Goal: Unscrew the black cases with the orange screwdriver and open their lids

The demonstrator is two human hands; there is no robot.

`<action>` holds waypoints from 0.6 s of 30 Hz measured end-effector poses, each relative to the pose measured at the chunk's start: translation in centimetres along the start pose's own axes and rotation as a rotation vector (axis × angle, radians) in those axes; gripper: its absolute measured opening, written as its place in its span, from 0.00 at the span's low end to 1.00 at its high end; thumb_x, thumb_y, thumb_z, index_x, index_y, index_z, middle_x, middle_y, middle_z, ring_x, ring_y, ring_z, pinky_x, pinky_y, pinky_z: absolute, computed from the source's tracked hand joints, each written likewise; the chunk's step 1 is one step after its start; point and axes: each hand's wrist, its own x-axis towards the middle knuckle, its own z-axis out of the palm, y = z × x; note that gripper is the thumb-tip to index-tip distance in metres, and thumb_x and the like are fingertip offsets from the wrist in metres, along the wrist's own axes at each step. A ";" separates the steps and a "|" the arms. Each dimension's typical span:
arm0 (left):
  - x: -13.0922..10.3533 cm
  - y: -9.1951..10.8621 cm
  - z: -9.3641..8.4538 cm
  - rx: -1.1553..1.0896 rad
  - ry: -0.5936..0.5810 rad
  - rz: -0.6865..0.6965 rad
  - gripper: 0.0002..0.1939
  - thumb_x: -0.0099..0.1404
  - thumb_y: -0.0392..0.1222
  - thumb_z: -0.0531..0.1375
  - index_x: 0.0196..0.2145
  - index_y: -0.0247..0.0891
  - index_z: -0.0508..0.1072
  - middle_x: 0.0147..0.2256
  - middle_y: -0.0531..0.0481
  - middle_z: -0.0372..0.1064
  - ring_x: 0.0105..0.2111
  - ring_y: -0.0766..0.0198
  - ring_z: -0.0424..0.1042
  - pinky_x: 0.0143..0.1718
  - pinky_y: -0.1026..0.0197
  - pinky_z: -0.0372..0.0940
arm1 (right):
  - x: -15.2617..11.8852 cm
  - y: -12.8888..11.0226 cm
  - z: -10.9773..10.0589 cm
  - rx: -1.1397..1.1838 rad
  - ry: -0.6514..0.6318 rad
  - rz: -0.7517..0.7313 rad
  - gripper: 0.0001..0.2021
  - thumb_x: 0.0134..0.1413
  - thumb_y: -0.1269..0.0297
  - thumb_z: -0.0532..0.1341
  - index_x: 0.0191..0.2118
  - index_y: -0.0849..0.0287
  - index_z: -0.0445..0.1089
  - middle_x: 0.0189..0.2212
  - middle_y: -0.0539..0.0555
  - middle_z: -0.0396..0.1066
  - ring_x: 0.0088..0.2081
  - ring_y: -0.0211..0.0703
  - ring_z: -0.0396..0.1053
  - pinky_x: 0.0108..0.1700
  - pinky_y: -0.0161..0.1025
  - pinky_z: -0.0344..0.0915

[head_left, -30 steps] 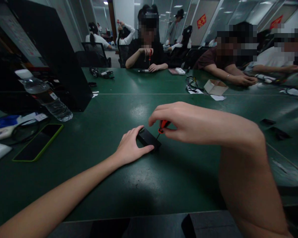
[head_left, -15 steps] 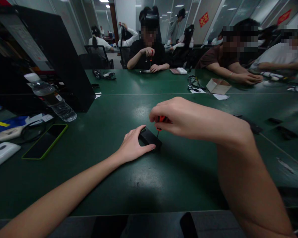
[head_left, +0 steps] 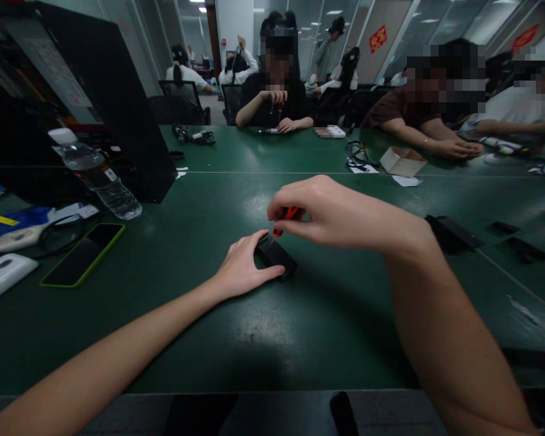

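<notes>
1. Green tabletop [head_left: 300,339] in a shared workroom, people seated along its far side.
2. Black box [head_left: 278,257] lies on the tabletop in front of the wearer, set slantwise, between the two hands.
3. Left hand [head_left: 240,264] spread wide around it, thumb along the near side, fingertips at the far end; appears to be steadying it.
4. Right hand [head_left: 311,212] above, fingers curled closed around the red-and-black handle of a screwdriver [head_left: 291,213]; shaft slants down to the box's top. Whether the tip sits in a screw: cannot tell.
5. Progress, by judgement: screwdriver work under way, box still on the table in one piece. Too dark and small to count what is fastened or loose, so the remainder stays uncertain.
6. Change from half a second ago: tip then by the box's right-hand edge, now over the end near the left fingertips. Left hold unchanged.
7. Farther out: another black object [head_left: 454,233] beyond the right forearm, green-edged phone [head_left: 88,254] and leaning water bottle [head_left: 102,175] on the left.
</notes>
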 end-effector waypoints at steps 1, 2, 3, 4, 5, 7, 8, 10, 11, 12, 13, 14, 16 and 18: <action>0.0 0.0 0.0 -0.002 -0.001 0.001 0.47 0.58 0.65 0.65 0.68 0.42 0.57 0.63 0.37 0.62 0.62 0.39 0.62 0.63 0.37 0.57 | 0.0 0.1 0.0 -0.003 -0.001 0.001 0.06 0.60 0.71 0.59 0.39 0.62 0.74 0.34 0.54 0.74 0.35 0.38 0.68 0.38 0.35 0.58; 0.0 0.0 -0.1 -0.004 -0.005 0.000 0.48 0.58 0.66 0.65 0.68 0.42 0.57 0.64 0.37 0.62 0.63 0.39 0.62 0.63 0.37 0.57 | 0.0 0.1 0.1 -0.009 -0.002 0.001 0.06 0.59 0.71 0.59 0.39 0.62 0.74 0.34 0.54 0.74 0.35 0.38 0.67 0.38 0.35 0.58; 0.0 0.1 -0.1 -0.004 -0.008 -0.002 0.48 0.58 0.66 0.65 0.68 0.42 0.57 0.64 0.37 0.62 0.63 0.39 0.62 0.63 0.37 0.57 | 0.0 0.1 0.1 -0.015 -0.006 0.001 0.06 0.59 0.71 0.59 0.39 0.62 0.74 0.34 0.54 0.74 0.35 0.38 0.67 0.38 0.35 0.58; -0.1 0.1 -0.1 -0.003 -0.012 -0.004 0.48 0.58 0.65 0.65 0.68 0.41 0.57 0.64 0.37 0.62 0.63 0.39 0.61 0.63 0.37 0.57 | 0.0 0.1 0.1 -0.021 -0.010 -0.001 0.06 0.59 0.72 0.59 0.38 0.62 0.74 0.34 0.54 0.74 0.35 0.38 0.67 0.38 0.35 0.58; -0.1 0.2 -0.2 -0.001 -0.017 -0.006 0.48 0.58 0.65 0.65 0.69 0.41 0.56 0.64 0.36 0.61 0.63 0.39 0.61 0.64 0.37 0.56 | 0.0 0.1 0.1 -0.026 -0.013 -0.004 0.06 0.59 0.72 0.59 0.38 0.62 0.74 0.34 0.53 0.74 0.34 0.38 0.67 0.37 0.35 0.57; -0.1 0.2 -0.2 0.005 -0.022 -0.007 0.48 0.59 0.64 0.65 0.69 0.41 0.56 0.65 0.36 0.61 0.63 0.40 0.61 0.64 0.37 0.56 | 0.0 0.1 0.0 -0.035 -0.015 -0.009 0.06 0.58 0.73 0.59 0.38 0.62 0.74 0.34 0.53 0.74 0.34 0.38 0.66 0.37 0.34 0.57; -0.1 0.2 -0.2 0.007 -0.021 -0.005 0.48 0.59 0.65 0.65 0.69 0.41 0.56 0.65 0.36 0.61 0.63 0.40 0.61 0.64 0.38 0.56 | 0.0 0.1 0.0 -0.038 -0.015 -0.011 0.06 0.58 0.73 0.58 0.38 0.62 0.74 0.34 0.54 0.74 0.34 0.38 0.66 0.37 0.34 0.57; -0.1 0.1 -0.2 0.008 -0.016 -0.001 0.47 0.59 0.65 0.65 0.69 0.42 0.56 0.65 0.37 0.61 0.63 0.40 0.61 0.64 0.37 0.57 | 0.1 0.0 0.0 -0.043 -0.019 -0.011 0.07 0.57 0.73 0.58 0.38 0.62 0.74 0.34 0.54 0.74 0.34 0.38 0.66 0.37 0.35 0.57; -0.1 0.1 -0.1 0.007 -0.015 0.000 0.48 0.59 0.66 0.65 0.69 0.43 0.56 0.65 0.37 0.61 0.63 0.40 0.61 0.63 0.37 0.57 | 0.1 -0.1 0.0 -0.044 -0.024 -0.010 0.07 0.57 0.73 0.58 0.38 0.62 0.74 0.34 0.54 0.74 0.34 0.39 0.66 0.37 0.35 0.57; -0.1 0.0 -0.1 0.006 -0.014 0.001 0.48 0.59 0.66 0.65 0.69 0.43 0.56 0.65 0.38 0.61 0.63 0.40 0.61 0.63 0.37 0.57 | 0.1 -0.1 0.0 -0.044 -0.028 -0.009 0.07 0.57 0.73 0.58 0.38 0.62 0.74 0.34 0.54 0.74 0.34 0.39 0.66 0.37 0.35 0.57; -0.1 0.0 -0.1 0.005 -0.013 0.001 0.48 0.59 0.66 0.65 0.69 0.44 0.56 0.65 0.38 0.61 0.63 0.40 0.61 0.63 0.37 0.57 | 0.2 -0.2 0.0 -0.043 -0.031 -0.006 0.07 0.57 0.73 0.58 0.37 0.62 0.74 0.34 0.54 0.74 0.34 0.39 0.66 0.37 0.35 0.57; -0.2 -0.1 -0.1 0.005 -0.013 0.003 0.48 0.59 0.66 0.65 0.69 0.44 0.55 0.65 0.38 0.61 0.63 0.39 0.61 0.63 0.37 0.57 | 0.2 -0.2 -0.1 -0.041 -0.034 -0.003 0.07 0.58 0.72 0.58 0.37 0.62 0.74 0.34 0.54 0.74 0.34 0.39 0.67 0.37 0.35 0.57; -0.2 -0.1 0.0 0.006 -0.012 0.002 0.48 0.59 0.66 0.65 0.69 0.44 0.56 0.64 0.38 0.61 0.63 0.39 0.61 0.64 0.37 0.57 | 0.2 -0.3 -0.1 -0.033 -0.034 -0.001 0.07 0.58 0.72 0.58 0.37 0.62 0.74 0.34 0.54 0.74 0.34 0.39 0.67 0.36 0.35 0.57; -0.2 0.0 -0.1 0.010 -0.011 -0.001 0.48 0.59 0.66 0.65 0.69 0.43 0.56 0.64 0.37 0.61 0.63 0.39 0.61 0.64 0.37 0.57 | 0.2 -0.2 -0.1 -0.026 -0.030 -0.006 0.07 0.58 0.72 0.58 0.37 0.61 0.74 0.34 0.54 0.74 0.34 0.39 0.67 0.36 0.35 0.57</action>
